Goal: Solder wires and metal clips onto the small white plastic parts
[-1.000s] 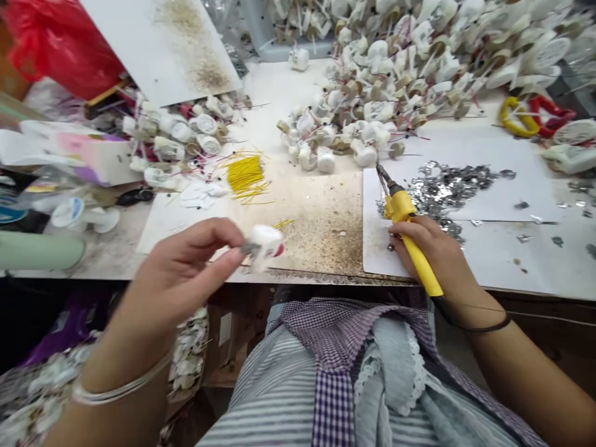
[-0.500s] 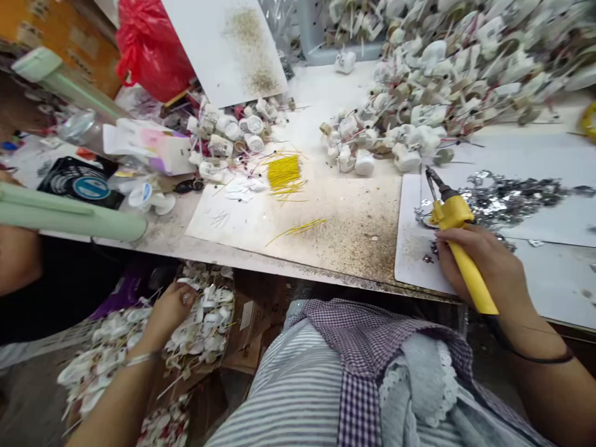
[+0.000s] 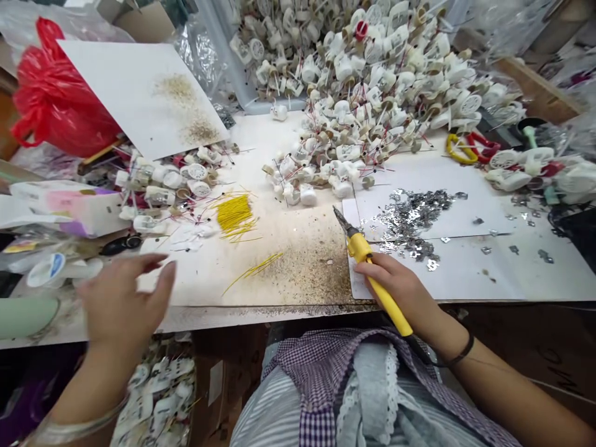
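A yellow-handled soldering iron is gripped in my right hand, its dark tip pointing up and left over the right edge of the stained board. My left hand, slightly blurred, hovers over the table's left front part, thumb and fingers apart with nothing seen between them. Right of it a bundle of short yellow wires lies on the board, and a few loose yellow wires lie nearer the front. Beside the iron, small shiny metal pieces are heaped on white sheets.
White plastic parts with thin wires are piled at the back, spilling from a grey bin. More such parts fill a box below the table's left edge. A tilted white board and a red bag stand back left.
My left hand has risen from the box of white parts below to above the table, its fingers now spread. The view has turned right; the iron stays in my right hand.
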### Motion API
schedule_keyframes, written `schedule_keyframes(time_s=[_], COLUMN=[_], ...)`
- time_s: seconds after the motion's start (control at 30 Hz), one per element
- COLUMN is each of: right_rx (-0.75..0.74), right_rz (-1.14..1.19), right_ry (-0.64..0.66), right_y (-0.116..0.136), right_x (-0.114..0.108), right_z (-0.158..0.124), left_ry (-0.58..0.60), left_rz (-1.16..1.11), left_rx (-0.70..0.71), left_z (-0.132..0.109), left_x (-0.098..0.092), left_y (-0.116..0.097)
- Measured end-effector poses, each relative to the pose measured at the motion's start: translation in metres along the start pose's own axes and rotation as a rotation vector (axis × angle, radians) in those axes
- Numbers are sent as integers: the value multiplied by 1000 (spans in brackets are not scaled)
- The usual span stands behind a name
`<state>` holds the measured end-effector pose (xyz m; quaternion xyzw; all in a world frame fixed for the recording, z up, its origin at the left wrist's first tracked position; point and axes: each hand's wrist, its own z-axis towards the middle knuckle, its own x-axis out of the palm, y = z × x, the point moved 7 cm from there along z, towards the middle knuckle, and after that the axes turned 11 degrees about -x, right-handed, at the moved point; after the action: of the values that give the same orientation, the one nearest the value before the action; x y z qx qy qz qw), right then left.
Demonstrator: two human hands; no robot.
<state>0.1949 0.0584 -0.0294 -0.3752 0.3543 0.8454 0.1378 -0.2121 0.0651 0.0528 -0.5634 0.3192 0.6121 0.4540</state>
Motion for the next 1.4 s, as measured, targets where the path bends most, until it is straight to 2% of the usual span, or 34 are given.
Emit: schedule_keyframes(time_s=[0.03, 0.1, 0.23, 0.33, 0.43, 0.53, 0.6, 0.7, 0.8, 0.9, 1.0, 1.13, 1.23, 1.3, 1.4], right_rx=[-16, -27, 4, 17, 35, 44, 44, 43, 43, 54, 66, 102, 174, 214, 254], right_rz=[7, -2, -78, -104, -110, -115, -118, -120, -128, -133, -129, -82, -19, -8, -3], right_ry=[-13, -67, -201, -245, -253, -267, -283, -298, -312, -315, -307, -300, -319, -344, -365], right_y=[3, 6, 8, 9, 8, 6, 6, 6, 7, 7, 8, 9, 6, 6, 8], right_x=[0, -4, -23, -33, -38, -41, -43, -45, -46, -45, -44, -44, -50, -57, -69], right_z=[1, 2, 1, -2, -6, -9, -11, -12, -14, -16, -18, -20, -28, -37, -54], left_ry=[-19, 30, 68, 105, 191, 228, 262, 328, 402, 457, 427, 211, 102, 145, 285], left_rz=[-24, -74, -78, -94, -126, -186, -373, -752, -904, -864, -714, -511, -446, -488, -592], left_rx=[81, 197, 311, 350, 322, 295, 227, 98, 66, 90, 190, 449, 547, 572, 589], left_z=[13, 37, 82, 110, 129, 133, 127, 105, 72, 36, 3, -37, -63, -76, -92], left_x=[4, 22, 59, 77, 86, 79, 68, 52, 48, 52, 51, 29, 19, 24, 46], left_y=[-31, -87, -170, -212, -235, -242, -237, -220, -206, -194, -188, -192, -198, -205, -219])
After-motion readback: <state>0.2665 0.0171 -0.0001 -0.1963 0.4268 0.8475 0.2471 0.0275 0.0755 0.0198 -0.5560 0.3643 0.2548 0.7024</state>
